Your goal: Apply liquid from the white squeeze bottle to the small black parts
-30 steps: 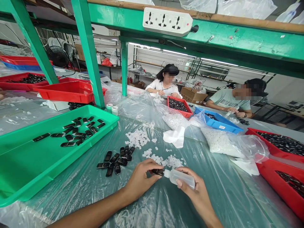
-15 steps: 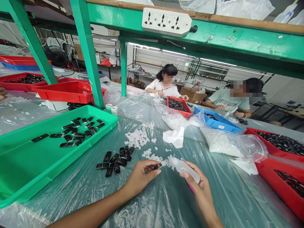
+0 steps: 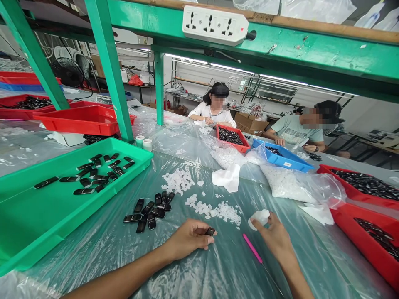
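Head view: the left hand [image 3: 187, 241] pinches a small, glossy black plastic piece [image 3: 210, 232] between its fingers, above the green, film-covered counter [image 3: 199, 276]. The right hand's [image 3: 276, 236] fingers clasp a translucent white plastic bottle [image 3: 260, 217], nozzle hard to make out. A careless sweep rightward could knock the thin, pink-handled tool [image 3: 252, 248].

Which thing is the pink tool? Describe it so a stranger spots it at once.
From the green tray, go right past the left hand towards the right hand. Just short of it lies the pink tool, its thin shaft running towards the bottom edge. Its bright pink handle sets it apart from the white bits and black pieces nearby.
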{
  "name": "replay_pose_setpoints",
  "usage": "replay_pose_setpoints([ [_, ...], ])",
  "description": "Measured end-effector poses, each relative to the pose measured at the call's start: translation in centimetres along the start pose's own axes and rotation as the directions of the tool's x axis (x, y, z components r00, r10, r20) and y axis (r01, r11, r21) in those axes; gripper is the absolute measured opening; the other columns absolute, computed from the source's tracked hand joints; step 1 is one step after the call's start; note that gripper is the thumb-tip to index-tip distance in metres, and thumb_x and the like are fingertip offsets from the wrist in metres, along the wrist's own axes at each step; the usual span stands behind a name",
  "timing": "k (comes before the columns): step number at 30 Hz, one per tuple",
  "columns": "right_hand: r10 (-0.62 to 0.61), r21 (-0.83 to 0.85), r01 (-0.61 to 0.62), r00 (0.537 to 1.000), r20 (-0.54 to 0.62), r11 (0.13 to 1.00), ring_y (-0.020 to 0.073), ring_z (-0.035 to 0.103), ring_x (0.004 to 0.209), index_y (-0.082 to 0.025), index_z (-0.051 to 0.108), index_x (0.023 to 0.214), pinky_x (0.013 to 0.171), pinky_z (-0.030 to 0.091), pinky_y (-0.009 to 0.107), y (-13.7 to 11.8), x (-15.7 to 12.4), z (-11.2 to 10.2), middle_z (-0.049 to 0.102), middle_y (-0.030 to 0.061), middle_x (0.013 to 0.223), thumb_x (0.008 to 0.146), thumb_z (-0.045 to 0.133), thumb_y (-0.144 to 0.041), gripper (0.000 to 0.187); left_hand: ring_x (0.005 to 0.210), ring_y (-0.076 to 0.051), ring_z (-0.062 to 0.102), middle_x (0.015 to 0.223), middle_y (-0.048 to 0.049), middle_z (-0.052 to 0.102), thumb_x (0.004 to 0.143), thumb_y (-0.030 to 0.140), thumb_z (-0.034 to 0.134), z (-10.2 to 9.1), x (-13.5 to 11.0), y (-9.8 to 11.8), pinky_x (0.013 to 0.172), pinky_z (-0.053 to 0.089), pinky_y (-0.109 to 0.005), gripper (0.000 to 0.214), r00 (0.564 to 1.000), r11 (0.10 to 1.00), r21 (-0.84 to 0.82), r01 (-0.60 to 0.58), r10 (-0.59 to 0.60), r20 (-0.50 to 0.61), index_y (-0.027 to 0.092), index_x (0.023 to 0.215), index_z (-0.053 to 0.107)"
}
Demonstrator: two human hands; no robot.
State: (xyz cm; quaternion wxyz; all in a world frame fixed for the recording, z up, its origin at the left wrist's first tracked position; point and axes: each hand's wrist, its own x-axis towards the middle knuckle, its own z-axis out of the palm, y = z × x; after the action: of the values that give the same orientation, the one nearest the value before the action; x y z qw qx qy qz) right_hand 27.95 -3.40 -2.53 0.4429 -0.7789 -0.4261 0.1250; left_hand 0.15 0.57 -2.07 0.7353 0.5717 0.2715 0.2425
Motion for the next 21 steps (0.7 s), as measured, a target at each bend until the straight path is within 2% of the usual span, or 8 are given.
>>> replay_pose_setpoints([
  [3,0.032,-0.102,-0.029,0.999,0.026,0.994,0.0303,0.057,0.072,-0.024,0.062,0.087,0.074,0.035,0.052,-0.3,0.0,-0.5,0.066,0.0068,0.079,0.056,0.069,-0.051,0.042,0.069,-0.017,0.058,0.085,-0.0097,0.065,0.068,0.045,0.07,0.0,0.1,0.1,0.067,0.047,-0.028,0.044,0.999,1.0,-0.024,-0.006,0.005,-0.038,0.009,0.093,0.068],
  [5,-0.02,-0.168,0.011,0.998,-0.055,0.986,0.0338,0.055,0.084,-0.025,0.058,0.105,0.079,0.033,0.055,-1.3,-0.6,-0.7,0.064,0.0091,0.091,0.059,0.066,-0.054,0.055,0.066,-0.015,0.057,0.085,-0.0095,0.065,0.069,0.044,0.068,-0.1,0.1,0.4,0.065,0.046,-0.027,0.043,0.993,0.999,-0.018,-0.031,0.029,-0.111,0.009,0.093,0.068],
  [7,-0.189,-0.241,0.141,0.964,-0.188,0.96,0.0354,0.049,0.099,-0.024,0.051,0.116,0.085,0.03,0.054,-2.5,-1.6,-0.5,0.058,0.0117,0.106,0.067,0.062,-0.051,0.057,0.064,-0.014,0.055,0.082,-0.0088,0.064,0.072,0.044,0.067,-0.2,0.2,0.8,0.062,0.045,-0.025,0.042,0.976,0.997,-0.008,-0.078,0.075,-0.206,0.009,0.095,0.067],
  [9,-0.412,-0.28,0.346,0.883,-0.226,0.895,0.032,0.046,0.105,-0.022,0.052,0.113,0.089,0.03,0.049,-3.6,-2.8,0.3,0.056,0.0114,0.111,0.077,0.056,-0.042,0.041,0.062,-0.012,0.054,0.081,-0.008,0.063,0.074,0.043,0.065,-0.4,0.2,1.1,0.061,0.043,-0.024,0.041,0.95,0.993,-0.005,-0.121,0.114,-0.29,0.009,0.097,0.065],
  [12,-0.641,-0.23,0.627,0.768,0.022,0.744,0.0266,0.05,0.101,-0.024,0.06,0.099,0.088,0.036,0.043,-4.7,-4.4,2.3,0.06,0.0077,0.1,0.083,0.051,-0.027,0.018,0.064,-0.013,0.053,0.082,-0.0069,0.062,0.076,0.042,0.063,-0.4,0.2,1.5,0.061,0.043,-0.023,0.037,0.919,0.987,0.012,-0.158,0.152,-0.363,0.01,0.096,0.065],
  [16,-0.691,-0.156,0.781,0.612,0.384,0.605,0.0261,0.041,0.117,-0.029,0.062,0.103,0.095,0.034,0.047,-5.5,-5.2,4.8,0.054,0.0016,0.123,0.087,0.044,-0.021,0.026,0.068,-0.014,0.053,0.082,-0.0054,0.061,0.077,0.039,0.062,-0.1,0.1,1.5,0.063,0.044,-0.023,0.031,0.916,0.978,0.061,-0.198,0.207,-0.344,0.012,0.092,0.064],
  [19,-0.681,-0.139,0.815,0.552,0.481,0.563,0.0263,0.032,0.126,-0.03,0.055,0.117,0.101,0.026,0.054,-5.7,-5.0,5.6,0.044,-0.0001,0.134,0.089,0.039,-0.02,0.034,0.067,-0.014,0.052,0.077,-0.004,0.059,0.078,0.037,0.062,0.0,0.2,1.4,0.063,0.044,-0.023,0.029,0.921,0.974,0.073,-0.214,0.227,-0.317,0.012,0.092,0.064],
  [21,-0.682,-0.13,0.83,0.526,0.508,0.543,0.0254,0.032,0.127,-0.031,0.049,0.123,0.103,0.023,0.056,-5.5,-4.9,5.7,0.045,-0.0002,0.134,0.09,0.038,-0.021,0.037,0.066,-0.014,0.051,0.074,-0.0029,0.057,0.079,0.037,0.061,0.0,0.2,1.5,0.062,0.044,-0.022,0.028,0.924,0.972,0.082,-0.219,0.233,-0.303,0.012,0.092,0.064],
])
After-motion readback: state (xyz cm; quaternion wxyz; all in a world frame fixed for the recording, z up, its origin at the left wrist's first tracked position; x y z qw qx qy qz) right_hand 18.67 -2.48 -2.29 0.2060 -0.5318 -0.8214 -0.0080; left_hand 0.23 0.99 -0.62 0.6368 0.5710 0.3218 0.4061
